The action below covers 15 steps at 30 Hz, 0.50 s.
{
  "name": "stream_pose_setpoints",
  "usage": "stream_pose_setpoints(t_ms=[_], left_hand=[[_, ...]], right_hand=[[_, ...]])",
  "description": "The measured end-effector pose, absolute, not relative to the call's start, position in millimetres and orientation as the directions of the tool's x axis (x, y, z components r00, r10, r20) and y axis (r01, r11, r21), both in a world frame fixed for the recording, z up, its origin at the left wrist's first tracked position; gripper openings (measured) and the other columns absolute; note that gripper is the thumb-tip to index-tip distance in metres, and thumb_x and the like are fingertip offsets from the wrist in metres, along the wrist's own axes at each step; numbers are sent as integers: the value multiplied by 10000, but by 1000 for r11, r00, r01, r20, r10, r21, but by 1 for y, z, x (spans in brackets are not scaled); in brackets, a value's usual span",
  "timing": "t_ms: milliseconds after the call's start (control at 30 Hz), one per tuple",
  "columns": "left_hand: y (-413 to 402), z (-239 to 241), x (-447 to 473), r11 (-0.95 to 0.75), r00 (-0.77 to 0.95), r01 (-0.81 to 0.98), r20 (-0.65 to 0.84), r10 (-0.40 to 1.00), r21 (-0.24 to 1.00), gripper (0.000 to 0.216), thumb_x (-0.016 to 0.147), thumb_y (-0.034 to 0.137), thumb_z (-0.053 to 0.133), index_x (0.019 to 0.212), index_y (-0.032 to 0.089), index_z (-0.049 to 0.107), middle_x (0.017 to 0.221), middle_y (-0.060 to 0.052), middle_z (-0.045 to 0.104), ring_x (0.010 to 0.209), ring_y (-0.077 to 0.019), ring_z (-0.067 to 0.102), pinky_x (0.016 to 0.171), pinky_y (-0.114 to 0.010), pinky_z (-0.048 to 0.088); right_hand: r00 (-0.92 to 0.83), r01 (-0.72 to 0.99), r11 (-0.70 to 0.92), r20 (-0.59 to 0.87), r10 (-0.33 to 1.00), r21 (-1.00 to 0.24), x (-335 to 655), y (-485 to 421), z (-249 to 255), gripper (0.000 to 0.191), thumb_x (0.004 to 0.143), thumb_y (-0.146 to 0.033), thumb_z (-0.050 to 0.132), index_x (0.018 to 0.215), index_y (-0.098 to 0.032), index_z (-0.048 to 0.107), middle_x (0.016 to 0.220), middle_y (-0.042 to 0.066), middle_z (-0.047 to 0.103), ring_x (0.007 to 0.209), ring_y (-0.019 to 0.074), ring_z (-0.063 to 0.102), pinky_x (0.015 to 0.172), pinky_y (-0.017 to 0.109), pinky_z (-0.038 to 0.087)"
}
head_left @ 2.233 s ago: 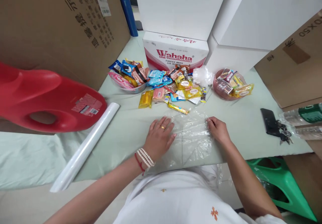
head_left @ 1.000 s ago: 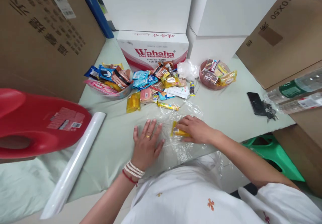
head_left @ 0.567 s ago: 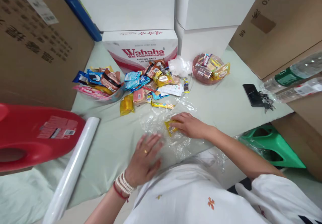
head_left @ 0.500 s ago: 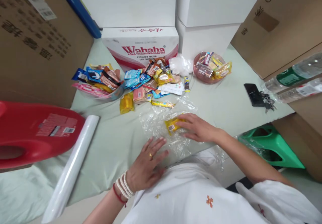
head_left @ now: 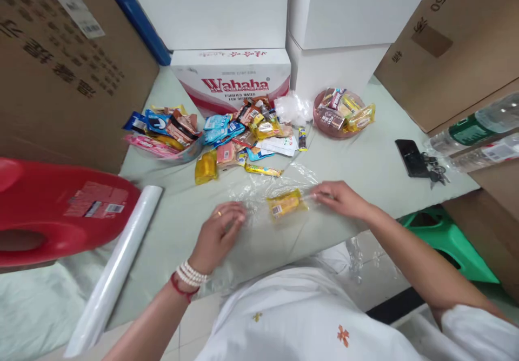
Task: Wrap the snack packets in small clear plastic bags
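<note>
A snack in a yellow wrapper (head_left: 286,204) lies on a sheet of clear plastic film (head_left: 303,174), spread on the pale green tablecloth. My left hand (head_left: 219,234), wearing a ring and white bead bracelets, is closed with thumb and fingers pinching the film's left side. On the opposite side, my right hand (head_left: 343,200) pinches the film close to the snack's right end. Neither hand touches the snack itself. Just behind the film lie a thin yellow candy stick (head_left: 263,170) and another yellow-wrapped snack (head_left: 206,167).
Wrapped snacks (head_left: 243,128) are heaped before a Wahaha carton (head_left: 235,77), between a clear bowl (head_left: 190,153) and a pink bowl (head_left: 324,130). A film roll (head_left: 115,269) and red jug (head_left: 65,209) stand left. A phone (head_left: 411,158), keys (head_left: 436,171) and bottles (head_left: 474,128) lie right.
My right hand has left the yellow snack and moved right to the film. My left hand has moved left, its spread fingers now closed on the film.
</note>
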State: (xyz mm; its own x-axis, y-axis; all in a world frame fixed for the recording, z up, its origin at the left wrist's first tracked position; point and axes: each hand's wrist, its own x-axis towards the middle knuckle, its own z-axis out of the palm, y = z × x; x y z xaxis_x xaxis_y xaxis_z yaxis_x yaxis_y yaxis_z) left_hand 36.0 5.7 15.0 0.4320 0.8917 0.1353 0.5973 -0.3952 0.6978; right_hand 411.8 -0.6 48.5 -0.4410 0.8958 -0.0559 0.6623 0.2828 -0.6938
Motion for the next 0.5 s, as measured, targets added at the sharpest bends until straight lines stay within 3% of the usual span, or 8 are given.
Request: stream_pose_setpoints(t_ms=[67, 167, 233, 333, 400, 433, 500], left_hand=[[30, 8, 38, -307, 297, 742, 118, 948, 597, 263, 928, 402, 547, 897, 203, 715, 1047, -117, 750, 1137, -307, 637, 1069, -518, 488], [48, -1, 37, -209, 163, 864, 139, 977, 458, 320, 817, 394, 632, 1022, 161, 713, 1145, -177, 697, 1154, -367, 603, 1048, -573, 472], [43, 4, 35, -204, 101, 889, 260, 960, 409, 330, 830, 338, 615, 1088, 151, 699, 1189, -192, 669, 1186, -371, 586, 1054, -571, 452], [14, 26, 43, -234, 12, 918, 569, 822, 319, 231, 886, 194, 537, 1047, 163, 701, 1119, -171, 684, 1139, -339, 605, 1051, -551, 409], [-8, 40, 61, -404, 139, 879, 677, 723, 251, 264, 898, 119, 517, 1072, 195, 700, 1064, -124, 716, 1052, -285, 630, 999, -482, 418], [-17, 43, 73, -547, 300, 808, 646, 702, 219, 334, 905, 89, 498, 1148, 213, 690, 1095, -104, 737, 1042, -260, 638, 958, -441, 427], [-27, 40, 99, -696, 523, 690, 527, 670, 200, 431, 930, 77, 483, 1295, 225, 656, 1220, -87, 752, 1041, -234, 647, 858, -396, 424]], right_hand=[[-374, 797, 221, -173, 911, -563, 406, 31, 52, 227, 1000, -255, 563, 1148, -185, 721, 1047, 86, 758, 932, 211, 686, 846, 296, 489], [-310, 925, 225, -268, 912, -306, 393, 64, 57, 375, 915, -256, 689, 1277, -159, 686, 1187, 158, 708, 1061, 293, 640, 896, 346, 473], [-324, 930, 277, -186, 928, -240, 381, 78, 62, 443, 930, -279, 676, 1354, -154, 641, 1274, 184, 663, 1144, 325, 588, 951, 383, 459], [-398, 893, 369, -66, 915, -258, 356, 91, 64, 553, 977, -323, 632, 1488, -142, 522, 1381, 195, 609, 1249, 333, 522, 1028, 420, 427], [-413, 888, 373, -108, 904, -270, 341, 98, 59, 685, 952, -356, 680, 1550, -123, 440, 1372, 202, 621, 1274, 345, 510, 1028, 432, 420], [-405, 895, 358, -144, 903, -267, 335, 102, 56, 703, 933, -347, 704, 1544, -113, 446, 1317, 200, 654, 1255, 351, 523, 1006, 431, 424], [-385, 908, 332, -199, 901, -254, 328, 107, 53, 551, 921, -283, 706, 1431, -119, 577, 1157, 173, 720, 1178, 344, 567, 949, 404, 430]])
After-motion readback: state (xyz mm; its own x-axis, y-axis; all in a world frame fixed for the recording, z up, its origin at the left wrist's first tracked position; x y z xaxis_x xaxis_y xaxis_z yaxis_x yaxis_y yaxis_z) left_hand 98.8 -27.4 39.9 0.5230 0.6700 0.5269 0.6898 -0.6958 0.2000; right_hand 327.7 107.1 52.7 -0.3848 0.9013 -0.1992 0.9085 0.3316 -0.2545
